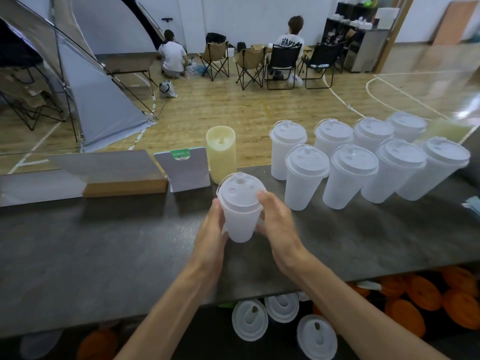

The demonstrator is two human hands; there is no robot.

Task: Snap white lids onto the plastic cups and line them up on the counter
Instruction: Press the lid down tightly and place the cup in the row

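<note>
Both hands hold one frosted plastic cup between them, above the dark counter. Left hand wraps the cup's left side, thumb up near the rim and fingers curled round the wall. Right hand takes the right side, thumb tip resting on the edge of the white lid and fingers curled behind the cup's lower wall. This cup stands nearly upright, its long axis vertical with the top leaning slightly away from the person, narrow base down between the palms, lid uppermost. A raised spout on the lid sits at its far edge.

Beyond and to the right of the right hand, eight lidded cups stand upright on the counter in two rows of four, running off to the right, all lids up. Just beyond the hands stands a pale yellow cylinder, and left of it a small grey card stand and a flat cardboard box. Below the counter's near edge, under the forearms, loose white lids lie flat beside orange discs.
</note>
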